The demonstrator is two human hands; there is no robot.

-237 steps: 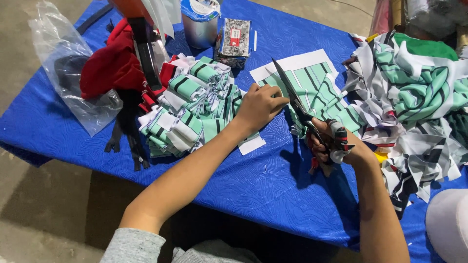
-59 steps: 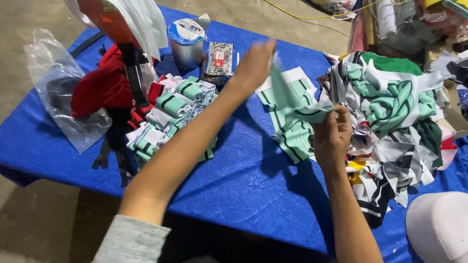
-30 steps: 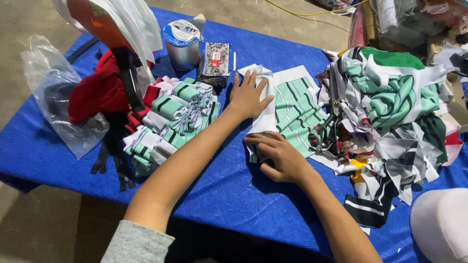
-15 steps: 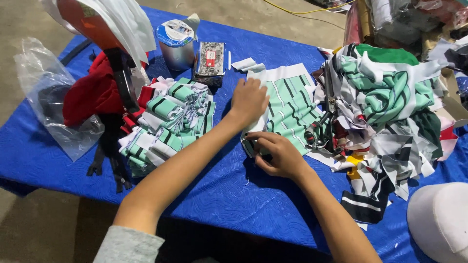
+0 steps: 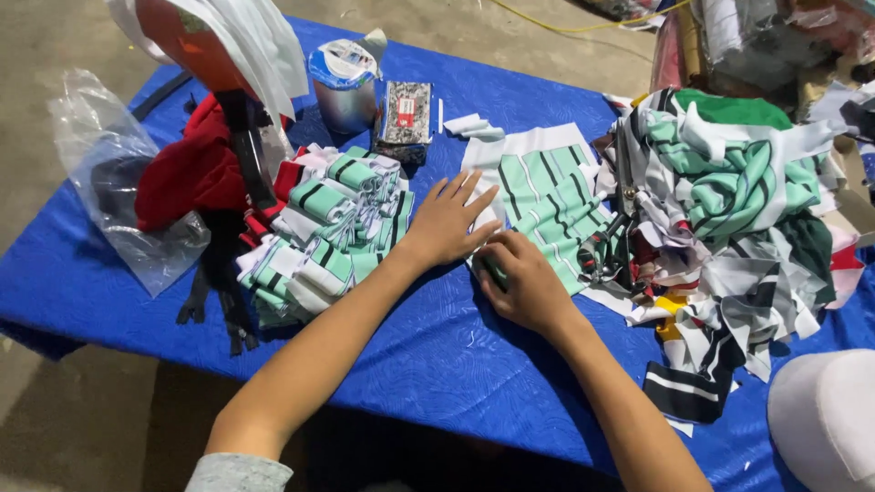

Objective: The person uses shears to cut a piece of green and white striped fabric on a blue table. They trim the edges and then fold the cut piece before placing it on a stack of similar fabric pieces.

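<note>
Hands meet at the near edge of the striped mint-and-white fabric piece (image 5: 547, 196) on the blue counter (image 5: 437, 355): the left hand (image 5: 451, 219) lies flat with fingers spread, the right hand (image 5: 524, 282) is curled over the cloth's corner. Best press firmly left and roll tight, matching the rolled bundles (image 5: 324, 237) alongside. Scissors (image 5: 606, 241) lie just right.

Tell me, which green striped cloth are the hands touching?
The flat mint-green striped fabric piece, spread alone on the blue table between the rolled bundles and the scrap heap.
</note>
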